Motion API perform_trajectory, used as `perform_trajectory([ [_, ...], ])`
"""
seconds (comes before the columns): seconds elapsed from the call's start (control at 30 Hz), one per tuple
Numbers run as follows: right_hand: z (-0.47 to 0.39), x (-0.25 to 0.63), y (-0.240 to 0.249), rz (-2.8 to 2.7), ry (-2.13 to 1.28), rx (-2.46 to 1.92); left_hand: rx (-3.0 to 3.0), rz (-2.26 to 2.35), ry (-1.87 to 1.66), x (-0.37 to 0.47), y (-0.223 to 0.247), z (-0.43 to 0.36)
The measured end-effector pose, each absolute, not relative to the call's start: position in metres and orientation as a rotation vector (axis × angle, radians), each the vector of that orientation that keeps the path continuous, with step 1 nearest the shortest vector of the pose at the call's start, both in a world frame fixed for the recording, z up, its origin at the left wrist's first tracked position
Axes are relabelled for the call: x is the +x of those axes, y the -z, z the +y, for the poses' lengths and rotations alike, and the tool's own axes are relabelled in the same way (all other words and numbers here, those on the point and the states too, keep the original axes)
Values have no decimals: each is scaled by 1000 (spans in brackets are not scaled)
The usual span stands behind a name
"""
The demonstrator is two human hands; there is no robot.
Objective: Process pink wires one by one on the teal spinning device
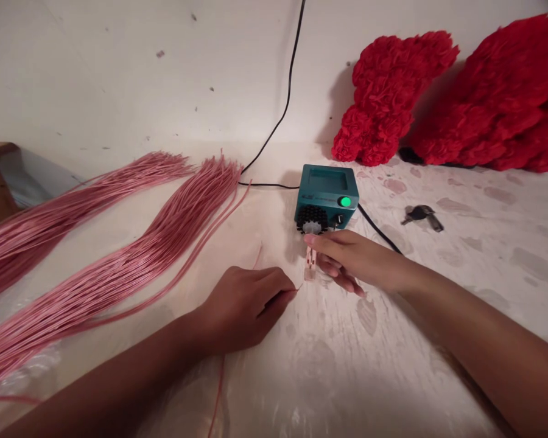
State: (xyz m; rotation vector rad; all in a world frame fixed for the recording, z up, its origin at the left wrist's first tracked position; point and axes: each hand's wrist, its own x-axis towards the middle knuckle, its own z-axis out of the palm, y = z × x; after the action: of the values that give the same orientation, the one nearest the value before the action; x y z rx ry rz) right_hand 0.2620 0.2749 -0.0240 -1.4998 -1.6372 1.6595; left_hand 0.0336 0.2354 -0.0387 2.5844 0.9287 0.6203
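My left hand [251, 304] is closed in a pinch on a thin pink wire [219, 389], whose fine tip pokes out past the fingertips. More of that wire trails below the hand toward the front. My right hand [347, 258] reaches to the front of a small teal machine [324, 179] with a lit green button [344, 201]. Its thumb and forefinger are on a small pinkish clear clip [310, 264] below the machine's black studded wheel [312, 219], while the other fingers curl loosely. The left fingertips are just left of the clip, apart from it.
Two thick bundles of pink wire, a far one [73, 213] and a near one [164, 237], lie at left. Red flower clusters [388, 97] lean on the wall at back right. Keys [422, 214] rest on the table. A black cable [290, 79] runs down the wall.
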Motion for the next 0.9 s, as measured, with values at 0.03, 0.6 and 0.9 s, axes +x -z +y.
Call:
perform_trajectory([
  [0.03, 275, 261, 24, -1631, -1658, -1504, 2592, 915, -622, 34, 39, 236],
  [0.6, 276, 262, 30, -1610, -1653, -1363, 2648, 977, -631, 42, 39, 235],
  [0.9, 274, 260, 34, -1548, -1671, -1304, 2703, 1032, -712, 43, 39, 229],
])
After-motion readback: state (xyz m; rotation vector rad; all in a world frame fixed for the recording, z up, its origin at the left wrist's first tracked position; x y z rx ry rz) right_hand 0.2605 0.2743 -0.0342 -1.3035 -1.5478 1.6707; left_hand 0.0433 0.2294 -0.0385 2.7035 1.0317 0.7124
